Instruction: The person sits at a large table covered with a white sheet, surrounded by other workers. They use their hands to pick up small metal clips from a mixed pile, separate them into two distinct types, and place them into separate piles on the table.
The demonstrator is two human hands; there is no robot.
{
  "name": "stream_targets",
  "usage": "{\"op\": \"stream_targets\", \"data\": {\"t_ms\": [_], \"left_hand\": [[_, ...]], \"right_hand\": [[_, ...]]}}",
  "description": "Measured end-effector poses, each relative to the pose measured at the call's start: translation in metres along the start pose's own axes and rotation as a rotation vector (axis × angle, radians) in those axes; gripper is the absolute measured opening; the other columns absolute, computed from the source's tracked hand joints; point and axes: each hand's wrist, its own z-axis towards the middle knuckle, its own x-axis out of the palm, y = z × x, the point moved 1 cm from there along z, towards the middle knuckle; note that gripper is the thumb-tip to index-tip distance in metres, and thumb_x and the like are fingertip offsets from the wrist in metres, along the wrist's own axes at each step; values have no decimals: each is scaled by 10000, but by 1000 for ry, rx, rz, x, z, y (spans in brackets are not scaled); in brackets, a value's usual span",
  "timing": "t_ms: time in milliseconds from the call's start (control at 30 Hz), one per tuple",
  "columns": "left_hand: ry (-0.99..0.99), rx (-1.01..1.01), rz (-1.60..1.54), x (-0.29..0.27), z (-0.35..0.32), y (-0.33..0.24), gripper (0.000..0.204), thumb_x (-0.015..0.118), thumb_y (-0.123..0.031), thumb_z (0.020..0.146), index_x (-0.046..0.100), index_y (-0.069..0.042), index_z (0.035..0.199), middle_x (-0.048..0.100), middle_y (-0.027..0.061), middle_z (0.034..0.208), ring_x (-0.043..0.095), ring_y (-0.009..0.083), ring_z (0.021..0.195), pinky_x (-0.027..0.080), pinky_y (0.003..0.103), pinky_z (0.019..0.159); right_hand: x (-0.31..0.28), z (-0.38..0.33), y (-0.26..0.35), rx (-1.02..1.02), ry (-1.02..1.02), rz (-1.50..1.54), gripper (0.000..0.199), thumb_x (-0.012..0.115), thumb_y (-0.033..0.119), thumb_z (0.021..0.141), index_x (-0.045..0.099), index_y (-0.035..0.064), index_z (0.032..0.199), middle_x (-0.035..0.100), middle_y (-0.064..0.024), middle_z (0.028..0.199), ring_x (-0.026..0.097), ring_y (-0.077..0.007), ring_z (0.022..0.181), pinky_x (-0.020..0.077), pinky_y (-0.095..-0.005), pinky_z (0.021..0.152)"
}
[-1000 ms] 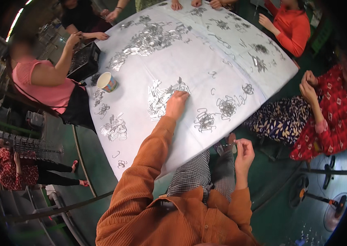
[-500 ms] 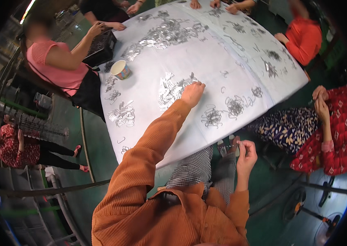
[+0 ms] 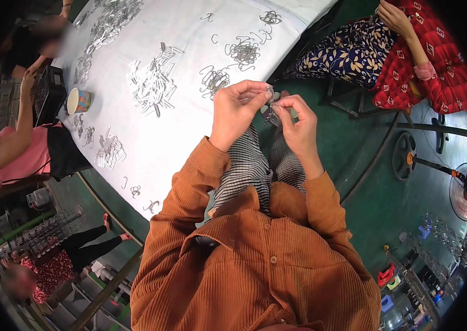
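Note:
My left hand (image 3: 237,112) is raised off the table's near edge, its thumb and forefinger pinched on a small shiny metal piece (image 3: 270,89). Close beside it, my right hand (image 3: 300,126) is closed in a pinch too; a thin glint shows at its fingertips, too small to name. The fingertips of both hands nearly meet. On the white-covered table (image 3: 184,138), a pile of short flat metal pieces (image 3: 152,83) lies left of my hands. Nearer to them are tangled heaps of bent wire hooks (image 3: 214,81), with another hook heap (image 3: 244,52) just beyond.
A paper cup (image 3: 80,101) stands at the table's left side, by a black crate (image 3: 51,91) and a person in pink (image 3: 7,151). Smaller metal heaps (image 3: 110,150) lie along the left edge. At right sits a person in red check (image 3: 438,66); a fan (image 3: 461,190) stands behind.
My left hand has left the flat-metal pile and come back to my right hand, which has risen to meet it. The view has tipped down and turned right.

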Motion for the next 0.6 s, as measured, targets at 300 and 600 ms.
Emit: {"op": "stream_targets", "data": {"t_ms": [300, 600], "left_hand": [[-12, -5, 23, 11, -6, 3, 152, 678, 21, 851, 678, 79, 992, 721, 122, 932, 682, 132, 843, 568, 254, 773], [20, 94, 42, 11, 7, 52, 119, 671, 24, 854, 684, 49, 969, 720, 117, 920, 696, 158, 864, 555, 261, 779]], "right_hand": [[1, -1, -5, -5, -23, -52, 72, 684, 15, 825, 614, 14, 809, 615, -53, 767, 567, -185, 688, 462, -291, 706], [5, -2, -28, 69, -11, -73, 46, 661, 7, 838, 618, -7, 846, 632, -90, 818, 627, -233, 758, 488, -309, 722]]}}
